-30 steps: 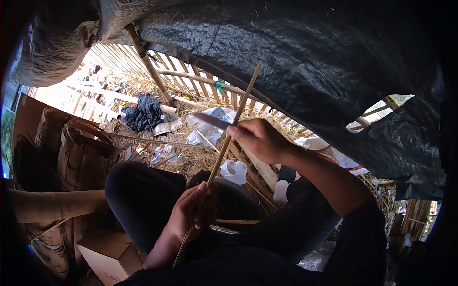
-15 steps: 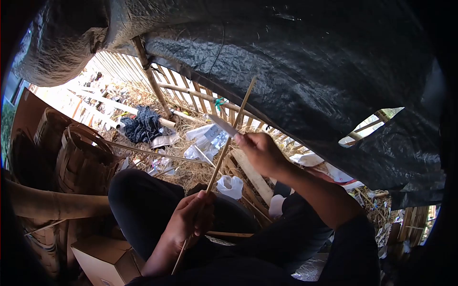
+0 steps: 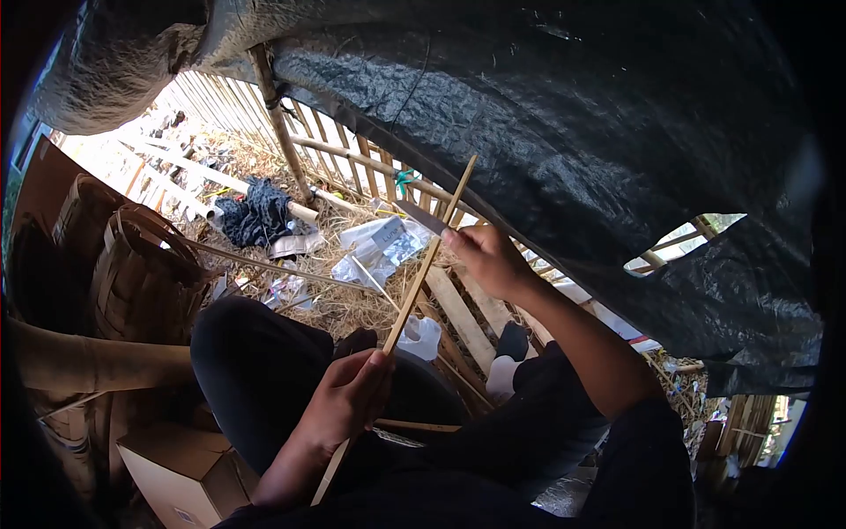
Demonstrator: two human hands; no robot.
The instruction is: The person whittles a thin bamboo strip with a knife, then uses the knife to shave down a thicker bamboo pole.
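A long, thin bamboo strip (image 3: pixel 412 295) slants up and to the right from my lap. My left hand (image 3: pixel 354 392) grips it low down, thumb lying along its face and fingers wrapped around it. My right hand (image 3: pixel 487 258) is closed on a knife, its handle hidden in the fist. The knife's blade (image 3: pixel 421 215) points up and left, crossing the strip's upper part, with the thumb right at the strip's edge. Both of my legs are bent beneath the work.
A cardboard box (image 3: pixel 167 480) and woven baskets (image 3: pixel 145 273) stand at left beside a thick bamboo pole (image 3: pixel 106 363). Dark cloth (image 3: pixel 256 214), plastic bags (image 3: pixel 374 251) and wooden planks (image 3: pixel 460 313) lie on straw. A black tarp (image 3: pixel 599 132) hangs over a bamboo fence (image 3: pixel 352 163).
My right hand and the knife have shifted slightly right along with the strip's upper part. The strip has turned, so more of its flat face shows. The view has moved a little.
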